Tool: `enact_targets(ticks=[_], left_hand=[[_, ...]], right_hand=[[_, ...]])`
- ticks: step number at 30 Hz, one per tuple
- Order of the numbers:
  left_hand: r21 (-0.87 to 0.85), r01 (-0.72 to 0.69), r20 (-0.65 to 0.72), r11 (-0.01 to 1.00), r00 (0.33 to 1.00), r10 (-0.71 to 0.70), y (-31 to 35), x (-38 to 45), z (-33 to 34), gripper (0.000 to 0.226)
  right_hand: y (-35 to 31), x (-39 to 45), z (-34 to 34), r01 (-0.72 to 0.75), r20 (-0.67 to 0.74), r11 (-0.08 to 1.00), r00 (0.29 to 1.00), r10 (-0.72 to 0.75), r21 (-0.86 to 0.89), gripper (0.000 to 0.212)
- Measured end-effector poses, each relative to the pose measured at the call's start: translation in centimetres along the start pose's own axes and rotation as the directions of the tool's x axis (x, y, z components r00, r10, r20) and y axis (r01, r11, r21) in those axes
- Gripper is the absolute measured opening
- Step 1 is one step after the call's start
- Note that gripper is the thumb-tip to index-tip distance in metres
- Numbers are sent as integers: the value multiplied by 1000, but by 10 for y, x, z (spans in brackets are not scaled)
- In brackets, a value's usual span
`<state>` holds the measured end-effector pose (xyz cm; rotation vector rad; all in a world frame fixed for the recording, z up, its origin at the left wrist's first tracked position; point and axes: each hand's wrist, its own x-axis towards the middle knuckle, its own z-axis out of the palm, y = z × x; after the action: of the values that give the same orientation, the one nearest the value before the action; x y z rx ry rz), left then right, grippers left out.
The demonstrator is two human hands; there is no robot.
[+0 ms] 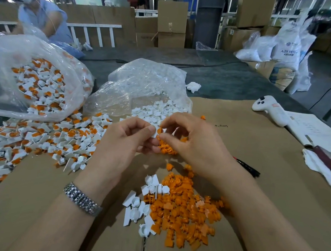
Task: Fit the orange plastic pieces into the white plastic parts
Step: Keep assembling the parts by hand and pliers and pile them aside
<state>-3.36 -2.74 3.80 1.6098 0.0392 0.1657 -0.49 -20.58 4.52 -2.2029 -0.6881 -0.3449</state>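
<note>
Above the cardboard [256, 150] | left hand [129, 140] is pinching white part [155, 133], steadying it | right hand [189, 140] is pinching orange piece [160, 130], pressing it in

The part [156, 133] is pinched between the fingers of the left hand [129, 140] and the right hand [187, 140], with a plug [160, 130] seated against it. Directly below the fingers, nearer the person, a heap of loose plugs [182, 209] is spread on the cardboard sheet [246, 146], with a few empty parts [142, 205] at its left edge. Left of the fingers, fitted pieces [43, 137] are piled, spilling from a bag [33, 78]. Behind the fingers a second bag [143, 89] of parts is placed. Right of the fingers a marker [247, 167] is laid, and farther right, a controller [270, 110] and papers [315, 132].
</note>
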Motion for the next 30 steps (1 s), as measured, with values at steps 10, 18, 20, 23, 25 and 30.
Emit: enact_targets(ticks=[10, 18, 20, 23, 25, 30], left_hand=[[859, 65, -254, 508, 915, 312, -2, 7, -42, 16], [613, -389, 615, 688, 781, -106, 7, -3, -41, 40], [629, -393, 637, 671, 755, -154, 4, -2, -41, 36], [644, -368, 620, 671, 764, -176, 1, 0, -39, 25], [660, -348, 575, 665, 804, -150, -1, 1, -37, 15], [593, -200, 348, 780, 937, -24, 0, 2, -32, 11]], right_hand=[[9, -4, -9, -29, 495, 969, 856, 151, -245, 17], [13, -3, -3, -81, 385, 944, 899, 208, -321, 12], [13, -2, -3, -77, 367, 945, 909, 198, -318, 10], [12, -2, -5, -85, 359, 953, 913, 192, -292, 9], [11, -2, -6, -106, 336, 961, 922, 191, -255, 9], [8, 0, -11, -146, 195, 984, 967, 163, -97, 11]])
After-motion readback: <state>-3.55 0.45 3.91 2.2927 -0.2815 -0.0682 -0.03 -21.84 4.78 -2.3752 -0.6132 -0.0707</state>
